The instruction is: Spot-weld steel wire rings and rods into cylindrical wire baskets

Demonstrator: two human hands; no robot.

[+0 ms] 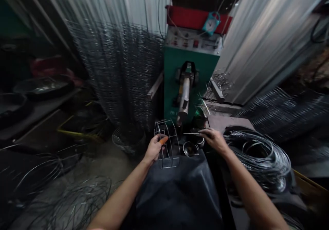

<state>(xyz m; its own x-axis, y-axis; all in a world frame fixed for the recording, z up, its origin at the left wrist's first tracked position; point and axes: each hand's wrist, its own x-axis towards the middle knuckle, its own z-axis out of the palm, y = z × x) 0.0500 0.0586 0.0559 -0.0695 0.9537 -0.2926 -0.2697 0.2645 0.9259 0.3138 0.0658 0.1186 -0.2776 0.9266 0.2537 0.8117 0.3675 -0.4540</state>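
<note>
My left hand [154, 148] is closed on a small curved wire frame [170, 144] of crossed metal wires. Something orange [163, 140] covers its thumb or lies against it; I cannot tell which. Between the fingertips of my right hand [212, 137], a short straight wire rod [190, 133] points left toward the frame. Just above and between both hands is the arm [183, 101] of a green machine [169, 72], which looks like a spot welder. A round metal cup [190, 149] sits below the rod, its contents too dark to name. A dark apron [177, 192] covers my lap.
Tall stacks of wire frames [118, 69] stand at the left of the machine. Coils of wire [259, 154] lie at my right. Loose wire hoops [82, 199] cover the floor at lower left. A turquoise clock [211, 24] hangs above the machine's panel.
</note>
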